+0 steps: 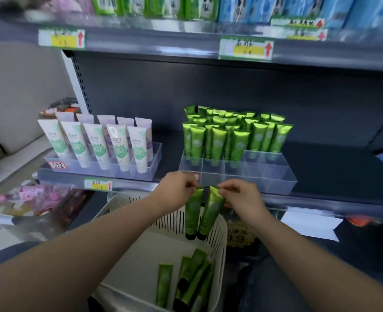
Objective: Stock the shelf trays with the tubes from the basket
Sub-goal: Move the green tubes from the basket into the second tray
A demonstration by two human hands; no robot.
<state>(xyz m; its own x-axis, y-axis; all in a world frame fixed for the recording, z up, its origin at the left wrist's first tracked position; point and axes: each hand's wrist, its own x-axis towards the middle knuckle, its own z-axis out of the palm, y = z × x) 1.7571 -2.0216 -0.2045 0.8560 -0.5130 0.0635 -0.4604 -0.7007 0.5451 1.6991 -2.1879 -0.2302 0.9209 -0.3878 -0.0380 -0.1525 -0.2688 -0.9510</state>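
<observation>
My left hand (177,188) pinches the crimped top of one green tube (192,212), which hangs cap down. My right hand (242,197) pinches a second green tube (211,212) the same way, right beside the first. Both tubes dangle over the far rim of the white slotted basket (219,235), just below the shelf edge. Several more green tubes (190,280) lie loose in the basket. On the shelf stands a clear divided tray (273,176) with many upright green tubes (235,136) in its back and left compartments; its front and right compartments hold nothing.
A second clear tray (154,158) of white tubes (98,145) stands on the shelf to the left. The upper shelf (163,43) carries price tags and boxed goods. Pink packaged items (32,194) lie low at the left. White paper (309,224) lies under the shelf at right.
</observation>
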